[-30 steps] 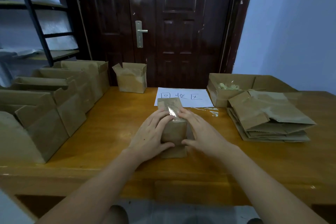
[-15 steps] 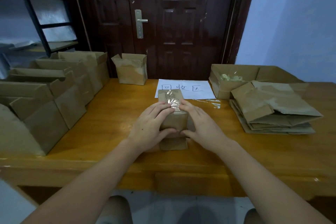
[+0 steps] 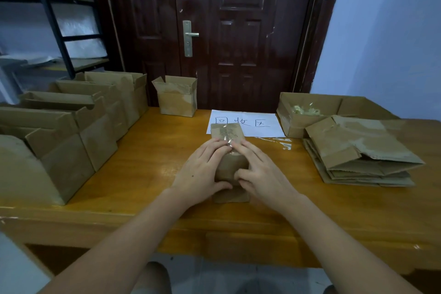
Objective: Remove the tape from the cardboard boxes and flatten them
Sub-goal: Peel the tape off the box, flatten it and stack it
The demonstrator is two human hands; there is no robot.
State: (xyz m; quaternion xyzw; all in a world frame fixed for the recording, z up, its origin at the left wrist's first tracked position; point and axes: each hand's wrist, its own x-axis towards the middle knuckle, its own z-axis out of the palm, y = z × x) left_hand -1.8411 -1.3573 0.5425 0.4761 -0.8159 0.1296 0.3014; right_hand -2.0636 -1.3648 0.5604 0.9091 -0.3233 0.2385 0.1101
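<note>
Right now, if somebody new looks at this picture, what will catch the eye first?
First, the two hands at the table's middle: the left hand and right hand hold a small taped box. Behind it lies a white paper sign. Open boxes stand in a row on the left, and a flattened pile lies on the right.

I see a wooden table (image 3: 148, 164) in front of a dark door (image 3: 238, 31) with a metal handle (image 3: 189, 37). A white paper sheet (image 3: 260, 124) with handwritten characters lies near the table's far edge — a black shelf rack (image 3: 55, 24) stands at the left.
</note>
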